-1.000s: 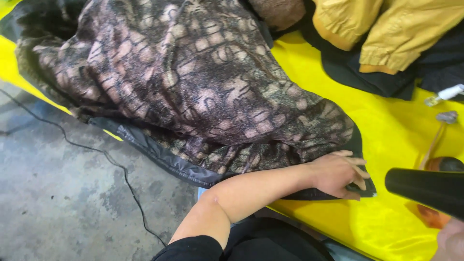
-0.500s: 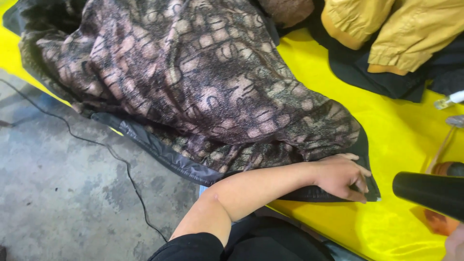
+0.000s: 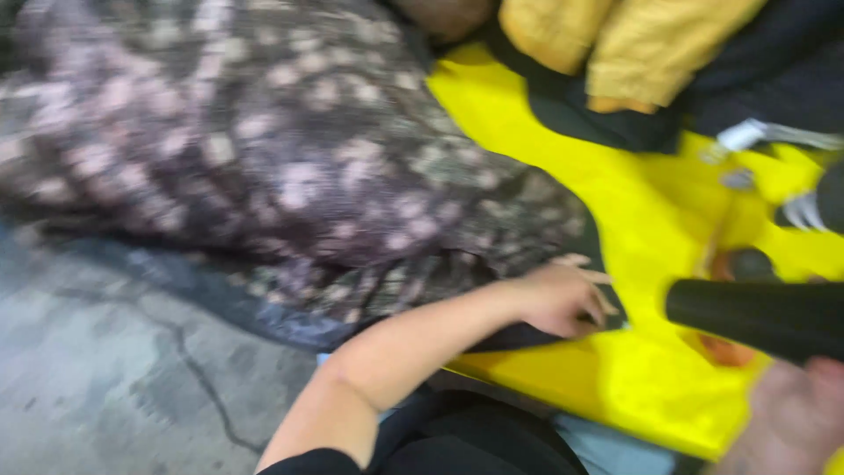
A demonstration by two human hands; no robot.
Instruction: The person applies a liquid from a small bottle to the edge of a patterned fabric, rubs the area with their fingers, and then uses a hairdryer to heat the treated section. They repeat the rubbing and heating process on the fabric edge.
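A large patterned brown and grey garment (image 3: 290,167) is spread over a yellow sheet (image 3: 651,229). My left hand (image 3: 563,299) lies flat on the garment's dark lower corner, pressing it onto the sheet. My right hand (image 3: 791,422) shows blurred at the bottom right and grips a black cylindrical tool (image 3: 756,317) whose barrel points left toward my left hand. The frame is blurred by motion.
A mustard yellow jacket (image 3: 615,44) over dark clothing (image 3: 774,79) lies at the top right. A grey concrete floor (image 3: 114,378) with a thin black cable (image 3: 202,387) fills the lower left. An orange object (image 3: 725,347) lies partly hidden behind the tool.
The view has shifted and blurred. My left hand stays on the garment's corner. The black tool has come further left, closer to that hand.
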